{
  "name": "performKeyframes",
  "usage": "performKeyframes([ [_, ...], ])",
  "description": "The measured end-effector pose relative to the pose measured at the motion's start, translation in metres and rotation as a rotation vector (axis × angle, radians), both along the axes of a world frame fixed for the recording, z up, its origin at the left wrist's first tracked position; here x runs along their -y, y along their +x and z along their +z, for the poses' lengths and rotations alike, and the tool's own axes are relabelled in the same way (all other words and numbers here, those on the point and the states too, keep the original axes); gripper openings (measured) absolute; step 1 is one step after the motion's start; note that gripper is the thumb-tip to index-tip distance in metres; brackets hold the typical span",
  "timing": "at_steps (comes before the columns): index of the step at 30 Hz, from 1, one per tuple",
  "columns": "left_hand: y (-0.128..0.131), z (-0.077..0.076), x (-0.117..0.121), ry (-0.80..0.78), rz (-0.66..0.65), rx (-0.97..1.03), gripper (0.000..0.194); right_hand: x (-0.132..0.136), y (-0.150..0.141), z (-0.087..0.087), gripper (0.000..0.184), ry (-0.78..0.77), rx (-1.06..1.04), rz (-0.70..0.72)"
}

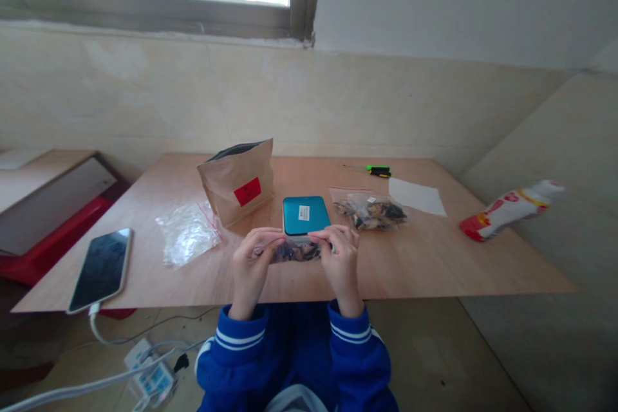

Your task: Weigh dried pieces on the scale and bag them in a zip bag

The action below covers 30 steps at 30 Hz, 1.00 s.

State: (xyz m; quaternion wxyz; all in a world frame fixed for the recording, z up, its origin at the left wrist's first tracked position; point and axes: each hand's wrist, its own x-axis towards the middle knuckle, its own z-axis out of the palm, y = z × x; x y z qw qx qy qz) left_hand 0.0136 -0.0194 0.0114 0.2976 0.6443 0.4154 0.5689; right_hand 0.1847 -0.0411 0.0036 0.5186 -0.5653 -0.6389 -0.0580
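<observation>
Between both hands is a clear zip bag (297,252) with dark, dried-looking pieces inside. My left hand (252,261) pinches its top edge at the left, and my right hand (339,256) pinches the same edge farther right. Just beyond the bag lies a flat teal device (305,214) with a white label, perhaps a small scale. A second filled zip bag (374,211), with a red seal line, lies to its right. An open brown paper pouch (236,183) with a red label stands at the back left. The fingers partly cover the held bag.
Several clear plastic bags (189,232) lie left, near a phone (102,269) on a white cable. At the back right are screwdrivers (379,171) and a white paper sheet (418,196). A red and white bottle (509,211) stands far right. A power strip (150,373) sits below the table.
</observation>
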Motion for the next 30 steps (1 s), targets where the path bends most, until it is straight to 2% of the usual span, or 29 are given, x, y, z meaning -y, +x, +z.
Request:
performKeyframes([
  [5,-0.003,0.001,0.002,-0.088,-0.13,-0.006,0.015,0.001,0.002,-0.001,0.023,0.034,-0.041,-0.036],
  [8,-0.006,0.003,0.003,-0.151,-0.269,0.022,0.024,0.001,0.008,0.0,0.016,0.018,-0.071,-0.006],
  [10,-0.008,0.004,0.004,-0.171,-0.297,0.059,0.028,0.0,0.012,0.0,0.012,-0.025,-0.134,0.024],
  [12,-0.008,0.005,0.004,-0.181,-0.283,0.086,0.03,0.0,0.018,-0.001,0.021,-0.069,-0.19,0.057],
  [15,-0.009,0.005,0.004,-0.222,-0.233,0.142,0.032,-0.001,0.025,-0.004,0.017,-0.094,-0.228,0.126],
  [18,-0.01,0.004,0.003,-0.293,-0.145,0.239,0.036,-0.001,0.03,-0.009,0.024,-0.115,-0.319,0.159],
  [20,-0.01,0.004,0.002,-0.346,-0.136,0.284,0.038,0.0,0.031,-0.012,0.024,-0.126,-0.384,0.159],
  [25,-0.008,0.001,0.001,-0.461,-0.152,0.421,0.044,0.003,0.025,-0.013,0.025,-0.138,-0.46,0.173],
  [30,0.0,-0.006,0.001,-0.538,-0.059,0.583,0.042,0.001,0.015,-0.01,0.031,-0.238,-0.675,0.266],
])
